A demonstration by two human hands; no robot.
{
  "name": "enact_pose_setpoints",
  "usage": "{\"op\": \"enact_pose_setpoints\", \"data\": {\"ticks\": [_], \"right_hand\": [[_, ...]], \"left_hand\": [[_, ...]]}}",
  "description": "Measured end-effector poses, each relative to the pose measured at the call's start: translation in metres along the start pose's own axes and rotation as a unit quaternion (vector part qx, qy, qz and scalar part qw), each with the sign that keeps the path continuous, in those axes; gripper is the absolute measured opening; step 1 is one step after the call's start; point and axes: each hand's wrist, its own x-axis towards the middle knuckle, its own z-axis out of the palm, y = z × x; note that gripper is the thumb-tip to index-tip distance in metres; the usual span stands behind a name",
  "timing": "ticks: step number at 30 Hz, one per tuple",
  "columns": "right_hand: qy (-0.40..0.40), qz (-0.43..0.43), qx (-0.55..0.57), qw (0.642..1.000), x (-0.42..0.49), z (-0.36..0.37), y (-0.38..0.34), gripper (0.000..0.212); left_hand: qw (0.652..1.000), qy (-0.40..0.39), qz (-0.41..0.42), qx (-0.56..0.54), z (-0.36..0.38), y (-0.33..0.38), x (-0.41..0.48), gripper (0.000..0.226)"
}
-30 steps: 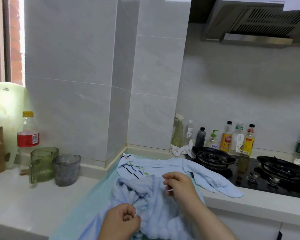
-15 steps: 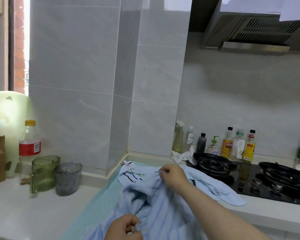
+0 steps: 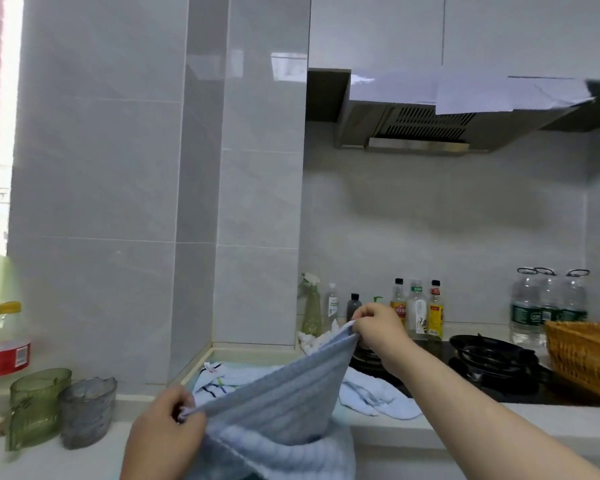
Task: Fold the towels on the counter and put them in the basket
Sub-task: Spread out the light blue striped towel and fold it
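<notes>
The person holds a blue ribbed towel (image 3: 274,400) stretched in the air between both hands, above the front edge of the desk (image 3: 413,424). The left hand (image 3: 167,427) is low and close to the front edge, its fingers (image 3: 187,398) curled in and pinching one corner of the towel against the thumb. The right hand (image 3: 378,327) is raised higher and farther back, toward the stove (image 3: 492,355), its fingers (image 3: 364,315) bunched together and pinching the opposite corner. The towel's top edge runs taut on a slant between the two pinches, and the rest hangs below in soft folds, bunched at the bottom of the view. Behind it a striped towel (image 3: 219,377) lies flat on the desk near the back corner by the tiled column, and pale blue cloth (image 3: 374,398) lies just beside the stove; whether these are one piece cannot be told. The wicker basket (image 3: 586,355) stands at the right end of the desk, beyond the stove and well apart from both hands. At the left end stand a green cup (image 3: 39,407) and a grey cup (image 3: 87,410).
</notes>
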Motion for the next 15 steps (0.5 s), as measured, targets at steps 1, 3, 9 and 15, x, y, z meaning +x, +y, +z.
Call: {"op": "enact_pose_setpoints", "data": {"ticks": [1,3,9,15], "right_hand": [[0.006,0.013,0.022,1.000,-0.004,-0.002,-0.003,0.026],[0.007,0.023,0.062,0.998,-0.011,-0.003,-0.010,0.030],[-0.033,-0.028,0.018,0.999,-0.030,-0.011,-0.051,0.036],[-0.134,0.010,-0.086,0.987,-0.040,-0.022,-0.078,0.016]], "left_hand": [[0.998,0.022,0.040,-0.032,-0.009,0.021,0.002,0.012],[0.991,0.054,0.102,-0.071,-0.033,0.056,0.005,0.012],[0.983,0.091,0.088,-0.133,-0.056,0.107,0.039,0.026],[0.969,0.131,0.150,-0.145,-0.083,0.148,0.057,0.022]]}}
